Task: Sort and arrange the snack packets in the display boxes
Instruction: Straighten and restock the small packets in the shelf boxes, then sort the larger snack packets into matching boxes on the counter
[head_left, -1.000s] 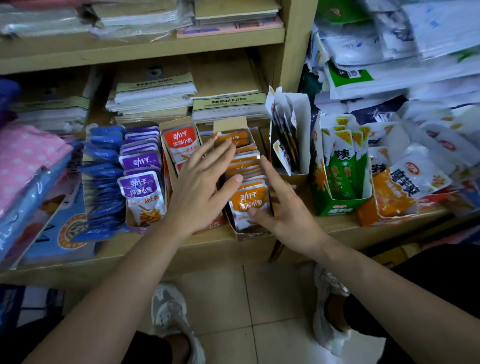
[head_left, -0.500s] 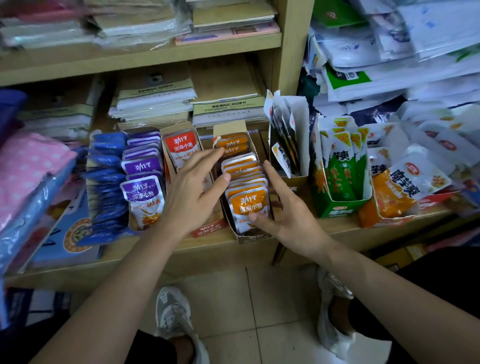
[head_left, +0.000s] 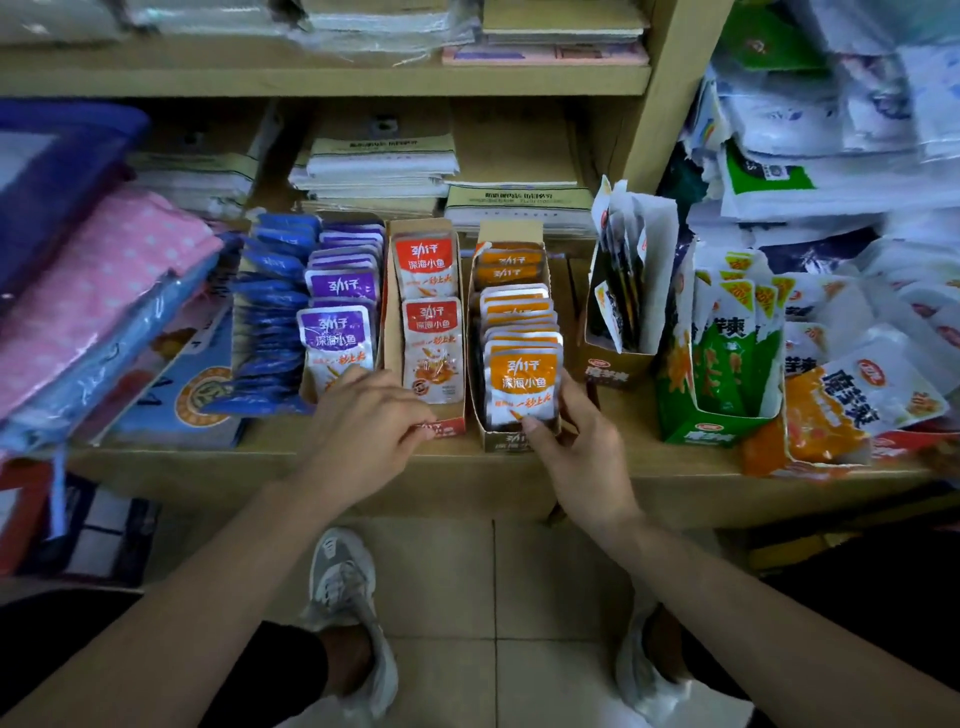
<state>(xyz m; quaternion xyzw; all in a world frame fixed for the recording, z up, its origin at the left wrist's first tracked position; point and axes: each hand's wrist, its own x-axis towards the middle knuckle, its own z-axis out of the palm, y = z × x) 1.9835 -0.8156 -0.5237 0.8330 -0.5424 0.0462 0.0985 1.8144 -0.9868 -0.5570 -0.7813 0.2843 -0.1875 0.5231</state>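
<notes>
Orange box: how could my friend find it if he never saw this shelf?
Look at the low wooden shelf with a row of snack boxes. The orange box stands between the red box and a taller box. It alone holds orange packets, and the right hand grips its front.

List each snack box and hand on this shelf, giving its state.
Orange box, open-topped, packets upright in a row, nearly full.
Red box, open-topped, two packets lying back, mostly empty.
Green box, open, packets upright.
Left hand, grips red box's front.
Right hand, grips orange box's front.
</notes>
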